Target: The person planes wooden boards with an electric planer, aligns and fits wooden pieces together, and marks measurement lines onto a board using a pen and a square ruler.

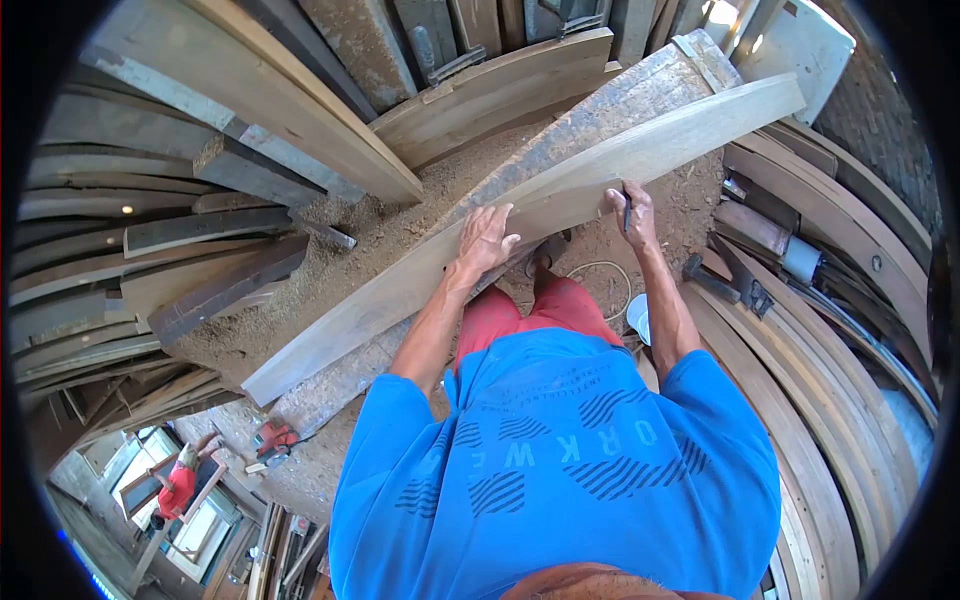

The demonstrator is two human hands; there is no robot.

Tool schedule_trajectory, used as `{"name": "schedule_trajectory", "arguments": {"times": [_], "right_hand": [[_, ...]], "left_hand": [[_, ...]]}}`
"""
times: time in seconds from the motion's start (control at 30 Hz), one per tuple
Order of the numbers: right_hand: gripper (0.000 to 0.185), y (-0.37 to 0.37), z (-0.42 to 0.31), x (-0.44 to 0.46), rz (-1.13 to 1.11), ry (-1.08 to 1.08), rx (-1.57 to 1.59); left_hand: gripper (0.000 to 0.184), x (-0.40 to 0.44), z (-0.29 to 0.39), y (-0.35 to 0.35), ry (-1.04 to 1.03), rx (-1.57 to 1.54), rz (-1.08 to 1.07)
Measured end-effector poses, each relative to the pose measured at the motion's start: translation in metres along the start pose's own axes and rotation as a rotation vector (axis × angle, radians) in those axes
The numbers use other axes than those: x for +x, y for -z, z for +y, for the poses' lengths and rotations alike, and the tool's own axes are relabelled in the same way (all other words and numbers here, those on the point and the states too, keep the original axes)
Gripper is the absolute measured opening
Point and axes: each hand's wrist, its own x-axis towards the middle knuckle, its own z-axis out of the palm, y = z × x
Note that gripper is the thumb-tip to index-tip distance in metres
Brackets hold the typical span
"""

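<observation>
A long pale wooden board [400, 297] lies diagonally across a dusty workbench beam [600, 112], from lower left to upper right. My left hand [485, 240] rests on the board's near edge, palm down and fingers stretched out. At the same edge, further right, my right hand [634, 216] is closed around a thin, dark, pencil-like stick [627, 214]. Its knuckles are close to the board, and I cannot tell whether the stick's tip touches the wood.
Planks [160, 215] are stacked at the left, with sawdust [270, 310] beside them. A hammer [712, 280] lies on long boards [790, 380] at the right. A red power tool [272, 438] sits lower left. Another person in a red shirt [178, 490] is further off.
</observation>
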Motion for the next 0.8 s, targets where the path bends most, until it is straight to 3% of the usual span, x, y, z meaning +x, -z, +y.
{"name": "schedule_trajectory", "arguments": {"times": [0.13, 0.3, 0.33, 0.43, 0.47, 0.5, 0.57, 0.63, 0.7, 0.8], "right_hand": [[0.036, -0.006, 0.007, 0.011, 0.08, 0.017, -0.095], [0.042, -0.005, -0.029, 0.008, 0.236, 0.069, -0.436], [0.042, -0.008, -0.025, 0.007, 0.302, 0.111, -0.349], [0.039, -0.01, -0.032, -0.023, 0.322, -0.069, -0.096], [0.04, -0.004, -0.036, -0.033, 0.216, -0.218, -0.165], [0.041, -0.009, -0.032, -0.049, 0.32, -0.122, -0.221], [0.043, -0.031, 0.009, -0.088, 0.349, -0.281, -0.301], [0.034, -0.02, -0.039, -0.109, 0.045, -0.673, -0.385], [0.025, -0.037, -0.019, -0.146, -0.061, -0.679, -0.516], [0.021, -0.075, 0.015, -0.214, 0.151, -0.64, -0.262]], "left_hand": [[0.055, 0.013, -0.002, -0.006, -0.046, -0.081, 0.086], [0.051, 0.034, -0.012, 0.006, -0.07, -0.065, 0.001], [0.05, 0.04, -0.018, 0.005, -0.095, -0.081, -0.004], [0.053, 0.05, -0.023, 0.011, -0.1, 0.112, -0.027], [0.06, 0.054, -0.016, 0.019, -0.051, 0.251, -0.078], [0.065, 0.058, -0.014, 0.024, -0.06, 0.296, -0.129], [0.065, 0.064, -0.021, 0.017, -0.076, 0.298, -0.181], [0.078, 0.073, -0.023, 0.017, -0.103, 0.313, -0.257], [0.091, 0.079, -0.016, 0.02, -0.106, 0.359, -0.276], [0.111, 0.082, 0.019, 0.026, -0.148, 0.337, -0.224]]}}
